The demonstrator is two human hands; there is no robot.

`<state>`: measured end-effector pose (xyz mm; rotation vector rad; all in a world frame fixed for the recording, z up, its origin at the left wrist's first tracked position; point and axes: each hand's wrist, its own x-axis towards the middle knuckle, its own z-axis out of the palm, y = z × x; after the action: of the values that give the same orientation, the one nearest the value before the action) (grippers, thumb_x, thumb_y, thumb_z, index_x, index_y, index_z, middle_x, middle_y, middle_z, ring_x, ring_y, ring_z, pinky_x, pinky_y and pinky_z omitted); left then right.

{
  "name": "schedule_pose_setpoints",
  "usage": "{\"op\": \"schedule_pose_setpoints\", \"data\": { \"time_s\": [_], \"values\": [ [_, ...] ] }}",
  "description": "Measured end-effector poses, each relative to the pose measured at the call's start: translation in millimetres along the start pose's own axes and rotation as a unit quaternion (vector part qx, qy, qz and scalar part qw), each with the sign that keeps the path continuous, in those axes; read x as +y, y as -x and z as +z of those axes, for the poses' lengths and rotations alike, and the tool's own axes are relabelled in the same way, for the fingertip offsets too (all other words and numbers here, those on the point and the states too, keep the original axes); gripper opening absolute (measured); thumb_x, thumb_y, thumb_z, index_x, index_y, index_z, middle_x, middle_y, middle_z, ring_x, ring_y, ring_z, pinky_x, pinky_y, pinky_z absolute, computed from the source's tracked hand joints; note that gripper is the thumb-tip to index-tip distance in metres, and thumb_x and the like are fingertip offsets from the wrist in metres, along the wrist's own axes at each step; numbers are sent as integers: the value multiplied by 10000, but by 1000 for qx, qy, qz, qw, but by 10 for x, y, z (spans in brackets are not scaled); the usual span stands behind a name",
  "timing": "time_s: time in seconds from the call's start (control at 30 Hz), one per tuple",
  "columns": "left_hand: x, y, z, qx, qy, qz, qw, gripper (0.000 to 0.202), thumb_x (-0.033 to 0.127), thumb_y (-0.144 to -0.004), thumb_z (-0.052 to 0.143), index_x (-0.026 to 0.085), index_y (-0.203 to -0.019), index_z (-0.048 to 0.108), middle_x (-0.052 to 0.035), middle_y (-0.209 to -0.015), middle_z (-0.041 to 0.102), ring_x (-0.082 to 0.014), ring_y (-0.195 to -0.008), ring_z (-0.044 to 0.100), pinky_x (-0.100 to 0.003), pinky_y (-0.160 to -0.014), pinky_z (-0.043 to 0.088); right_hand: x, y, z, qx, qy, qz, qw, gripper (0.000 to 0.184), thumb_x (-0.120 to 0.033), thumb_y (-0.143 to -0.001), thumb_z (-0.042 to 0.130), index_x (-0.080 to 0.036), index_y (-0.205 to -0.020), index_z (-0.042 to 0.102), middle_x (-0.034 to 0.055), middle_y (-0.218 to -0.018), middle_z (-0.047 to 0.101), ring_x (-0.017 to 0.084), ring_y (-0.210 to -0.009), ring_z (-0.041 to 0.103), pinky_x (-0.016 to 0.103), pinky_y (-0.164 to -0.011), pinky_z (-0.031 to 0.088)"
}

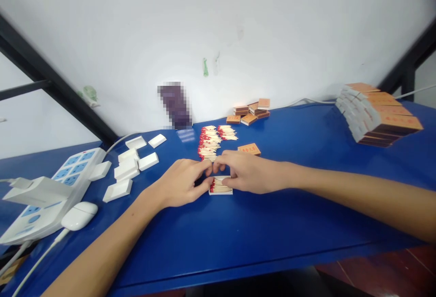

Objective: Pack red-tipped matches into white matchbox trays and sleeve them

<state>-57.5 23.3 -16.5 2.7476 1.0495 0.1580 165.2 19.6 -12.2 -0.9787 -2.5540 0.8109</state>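
A small white matchbox tray holding red-tipped matches lies on the blue table. My left hand rests at its left side with the thumb against the tray's edge and the fingers curled. My right hand covers its right side, fingers bent. The fingertips of both hands meet in a pinch just above the tray, beside the near end of a pile of loose matches. What the fingertips pinch is too small to make out. An orange matchbox sleeve lies just behind my right hand.
Several empty white trays lie at the left, near a white power strip and a white earbud case. Orange matchboxes are heaped at the back, and a tall stack of orange sleeves stands at the right.
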Motion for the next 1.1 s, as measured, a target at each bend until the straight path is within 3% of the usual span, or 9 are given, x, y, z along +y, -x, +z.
{"op": "schedule_pose_setpoints", "data": {
  "time_s": [0.13, 0.37, 0.5, 0.77, 1.1],
  "values": [
    [6, -9, 14, -1, -1, -1, 1000, 150, 322, -930, 460, 202, -844, 488, 49, -625, 496, -120, -536, 422, -258, -560, 291, -17, -29, -50, -23, -41, 15, 999, 227, -121, -827, 595, -154, -1050, 619, 55, -1009, 636, 138, -811, 586, 237, -682, 441],
    [15, -16, 19, -6, 1, -1, 1000, 207, 350, -955, 436, 198, -837, 512, 45, -612, 481, -119, -538, 422, -258, -559, 278, 16, -55, -69, -44, -72, 35, 996, 169, -151, -842, 557, -167, -994, 629, 1, -796, 648, 106, -646, 572, 211, -569, 419],
    [11, -19, 29, -8, 14, 0, 1000, 179, 314, -935, 458, 196, -813, 516, 49, -600, 474, -112, -527, 406, -255, -551, 270, 51, -58, -47, -34, -53, 31, 998, 162, -239, -799, 653, -177, -949, 654, 3, -818, 658, 117, -680, 590, 209, -564, 422],
    [-13, -21, 53, -2, 24, 7, 1000, 192, 301, -933, 460, 191, -786, 513, 48, -597, 466, -109, -530, 402, -253, -548, 262, 74, -78, -28, -40, -72, 40, 996, 90, -190, -805, 607, -170, -854, 680, -3, -741, 682, 113, -628, 617, 206, -543, 431],
    [-39, -16, 41, 1, 58, 27, 998, 152, 199, -908, 463, 188, -758, 483, 51, -623, 517, -98, -544, 414, -236, -561, 289, 111, -82, 8, -44, -82, 31, 995, 153, -319, -838, 617, -178, -860, 673, -8, -733, 666, 110, -617, 587, 215, -523, 404]
  ]
}}
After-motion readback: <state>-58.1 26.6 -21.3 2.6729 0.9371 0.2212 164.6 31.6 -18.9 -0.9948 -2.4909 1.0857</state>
